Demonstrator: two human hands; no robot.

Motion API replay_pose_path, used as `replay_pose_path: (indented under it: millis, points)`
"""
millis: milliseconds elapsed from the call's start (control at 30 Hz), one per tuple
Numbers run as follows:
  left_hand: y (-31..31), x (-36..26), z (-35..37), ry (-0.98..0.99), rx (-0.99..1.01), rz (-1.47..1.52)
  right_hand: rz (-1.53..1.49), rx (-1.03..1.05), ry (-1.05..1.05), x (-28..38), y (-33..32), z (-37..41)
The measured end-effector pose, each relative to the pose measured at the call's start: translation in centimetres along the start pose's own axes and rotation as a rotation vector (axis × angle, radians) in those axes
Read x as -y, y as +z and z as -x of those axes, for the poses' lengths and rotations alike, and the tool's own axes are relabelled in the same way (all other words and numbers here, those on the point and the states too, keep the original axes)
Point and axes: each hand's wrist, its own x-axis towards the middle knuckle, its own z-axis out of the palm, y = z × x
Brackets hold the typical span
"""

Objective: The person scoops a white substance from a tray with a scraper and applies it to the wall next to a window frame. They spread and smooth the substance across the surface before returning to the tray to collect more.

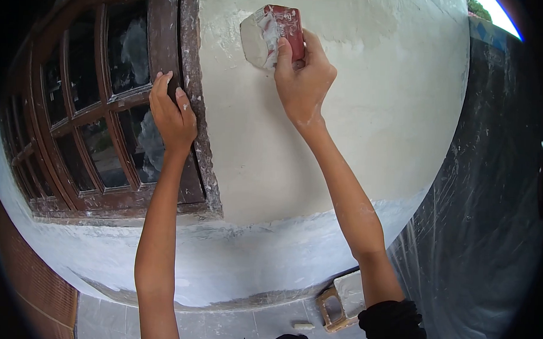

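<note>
My right hand (pixel 303 75) grips a red sanding block (pixel 271 33) caked with white dust and presses it against the white plastered wall (pixel 357 113), high up beside the window. My left hand (pixel 173 109) rests flat on the dark brown wooden window frame (pixel 191 59), fingers pointing up along its right edge. Both arms reach upward from the bottom of the view.
The window (pixel 100 116) has several dusty glass panes in wooden bars. Clear plastic sheeting (pixel 485 225) hangs at the right. On the tiled floor (pixel 248 324) below lie a small wooden float (pixel 338 303) and a white scrap (pixel 303 326). Brick wall at lower left.
</note>
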Motion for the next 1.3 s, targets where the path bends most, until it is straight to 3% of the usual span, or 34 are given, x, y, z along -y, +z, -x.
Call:
replay_pose_path:
  millis: [100,200,400,533,600,700,800,833,900,1000,1067,1133,1200,1300]
  points:
    - [0.0,0.1,0.1,-0.005,0.007,-0.019,0.098,-0.174,0.006,-2.3,-2.6,-1.9]
    - [-0.1,-0.1,0.1,-0.007,0.005,-0.037,0.112,-0.221,0.177,-3.2,-5.8,-4.3]
    - [-0.1,-0.2,0.0,0.003,0.011,-0.047,-0.225,-0.011,0.264,-3.3,-4.8,-4.0]
    - [-0.1,-0.1,0.1,-0.013,0.012,-0.032,-0.108,-0.031,0.395,-5.5,-5.9,-4.5]
    - [0.0,0.0,0.0,0.001,-0.007,-0.038,-0.132,-0.055,0.394,-5.7,-6.6,-5.1]
    - [0.0,-0.1,0.0,-0.007,-0.004,-0.048,-0.395,-0.021,0.345,-5.1,-6.2,-5.8]
    - [-0.1,0.1,0.1,-0.017,0.004,-0.027,-0.06,0.109,0.324,-3.9,-4.7,-5.2]
    - [-0.1,-0.1,0.1,-0.016,0.004,-0.028,-0.06,0.108,0.324,-4.8,-5.1,-5.4]
    - [-0.1,-0.3,0.0,-0.026,0.005,-0.052,-0.038,-0.09,0.213,-6.1,-5.9,-6.3]
    - [-0.1,-0.2,0.1,-0.013,0.001,-0.061,-0.246,-0.036,0.297,-4.6,-6.1,-5.9]
    - [0.0,-0.2,0.1,-0.017,0.004,-0.05,-0.175,0.088,0.276,-4.1,-4.7,-4.9]
    - [-0.2,-0.1,0.0,-0.018,0.011,-0.045,0.017,0.019,0.193,-5.3,-4.1,-4.6]
    - [-0.1,-0.1,0.0,-0.006,0.001,-0.034,0.016,-0.108,0.283,-5.6,-5.7,-5.1]
    - [0.1,-0.2,0.1,-0.005,-0.022,-0.038,-0.028,-0.166,0.25,-3.6,-6.6,-5.4]
